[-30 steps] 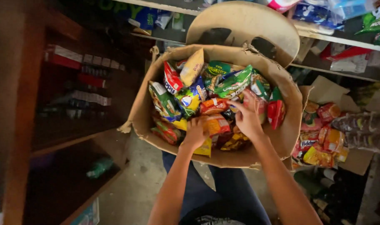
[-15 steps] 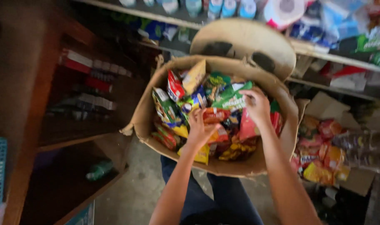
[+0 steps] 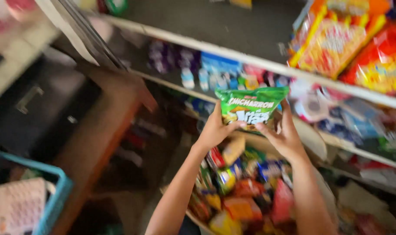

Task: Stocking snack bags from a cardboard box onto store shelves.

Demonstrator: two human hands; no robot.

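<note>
I hold a green snack bag [image 3: 251, 105] up in front of the shelves with both hands. My left hand [image 3: 215, 129] grips its lower left corner and my right hand [image 3: 284, 135] grips its lower right side. Below my arms sits the cardboard box [image 3: 197, 219], blurred, filled with several colourful snack packets [image 3: 246, 191]. The view is tilted up and smeared by motion.
White shelves [image 3: 232, 51] run across the back with small bottles and packets. Orange and red snack bags [image 3: 354, 39] sit on the upper right shelf. A brown wooden cabinet [image 3: 106, 130] stands at left. A blue plastic basket [image 3: 50, 200] is at lower left.
Both hands have left the box and risen with the green snack bag held between them. My head has tilted up, so the shelves fill the view and the box has dropped low.
</note>
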